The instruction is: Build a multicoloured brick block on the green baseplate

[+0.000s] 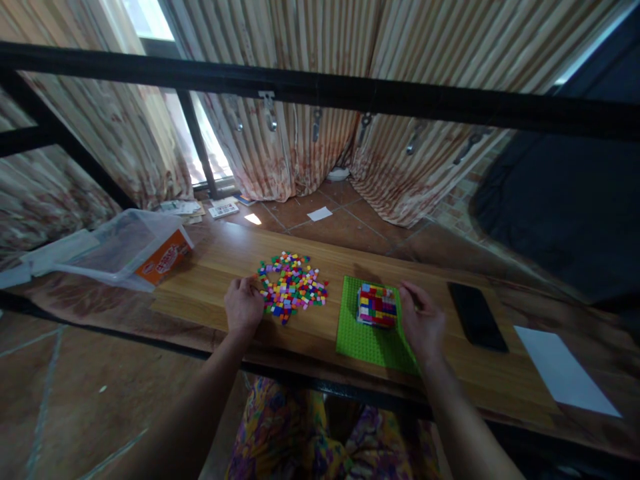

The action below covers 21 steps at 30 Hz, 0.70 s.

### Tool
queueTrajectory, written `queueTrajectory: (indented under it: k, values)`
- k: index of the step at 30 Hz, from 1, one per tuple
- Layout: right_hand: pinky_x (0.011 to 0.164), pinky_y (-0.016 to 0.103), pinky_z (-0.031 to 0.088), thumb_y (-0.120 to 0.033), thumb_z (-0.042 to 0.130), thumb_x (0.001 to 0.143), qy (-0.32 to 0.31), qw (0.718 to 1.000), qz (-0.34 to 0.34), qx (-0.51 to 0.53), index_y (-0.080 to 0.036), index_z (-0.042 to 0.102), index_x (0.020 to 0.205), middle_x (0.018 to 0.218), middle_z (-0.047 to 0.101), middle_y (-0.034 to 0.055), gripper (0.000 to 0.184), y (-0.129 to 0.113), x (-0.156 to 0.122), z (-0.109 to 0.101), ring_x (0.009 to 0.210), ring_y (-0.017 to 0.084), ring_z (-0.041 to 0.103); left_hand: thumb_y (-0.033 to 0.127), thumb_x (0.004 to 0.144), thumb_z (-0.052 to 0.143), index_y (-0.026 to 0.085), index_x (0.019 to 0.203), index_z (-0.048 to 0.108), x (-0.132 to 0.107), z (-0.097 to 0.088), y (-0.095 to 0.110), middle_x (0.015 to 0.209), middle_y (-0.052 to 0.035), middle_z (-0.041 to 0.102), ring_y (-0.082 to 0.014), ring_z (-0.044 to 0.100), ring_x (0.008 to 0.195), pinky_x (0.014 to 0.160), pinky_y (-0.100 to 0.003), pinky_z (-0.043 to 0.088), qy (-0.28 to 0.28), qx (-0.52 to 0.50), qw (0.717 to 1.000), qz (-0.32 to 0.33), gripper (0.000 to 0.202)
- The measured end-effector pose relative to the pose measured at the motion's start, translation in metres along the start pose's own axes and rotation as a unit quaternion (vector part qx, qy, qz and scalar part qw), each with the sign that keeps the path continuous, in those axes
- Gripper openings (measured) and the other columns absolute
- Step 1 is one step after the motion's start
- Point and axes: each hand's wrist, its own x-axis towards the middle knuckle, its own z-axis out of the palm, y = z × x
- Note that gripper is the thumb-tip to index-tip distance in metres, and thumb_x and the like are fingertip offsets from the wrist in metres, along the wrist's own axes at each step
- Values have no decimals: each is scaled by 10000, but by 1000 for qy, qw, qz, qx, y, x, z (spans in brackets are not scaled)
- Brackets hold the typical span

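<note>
A pile of small coloured bricks (293, 285) lies on a wooden board (210, 280). My left hand (243, 307) rests at the pile's left edge with its fingers curled in among the bricks; what they pinch is hidden. To the right sits a green baseplate (363, 340) carrying a multicoloured brick block (377, 305). My right hand (423, 321) lies on the plate's right side, fingers bent and touching the block's right face.
A black phone (477, 315) and a white sheet of paper (563, 373) lie right of the plate. A clear plastic bin with an orange label (131, 250) sits at the far left. A black metal bar (320, 87) crosses above, with curtains behind.
</note>
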Motion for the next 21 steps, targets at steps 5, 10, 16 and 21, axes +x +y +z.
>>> queueTrajectory:
  k: [5,10,16,21]
  values:
    - [849,364,518,-331,519,902,-132,988,-70,32,-237,715,971,989,719,68,228,-49,-33,29,922,206,662,158,850,453,182,1091,669,-1,-1,1,1014,-105,633,-233,618,904,819,-337,471,-2,-1,1000,-4,324]
    - [810,317,496,-242,526,889,-254,964,-81,14,-239,711,920,909,706,42,188,-63,-61,82,863,185,648,150,846,455,177,1089,672,-1,-1,1,1009,-103,636,-230,621,906,823,-332,474,-2,-6,1000,1,327]
    - [812,342,448,-228,545,872,-288,947,-97,-105,-227,687,852,873,656,61,144,-64,-68,122,877,229,593,144,847,453,178,1070,675,-1,-1,1,1006,-106,635,-228,620,897,813,-336,478,-3,-6,1000,-4,317]
    - [788,346,434,-215,509,895,-280,943,-116,-140,-236,653,852,884,640,67,151,-62,-71,131,885,238,564,148,839,459,185,1072,676,-1,0,-1,1012,-95,636,-224,623,907,821,-326,475,1,-8,1000,-1,321]
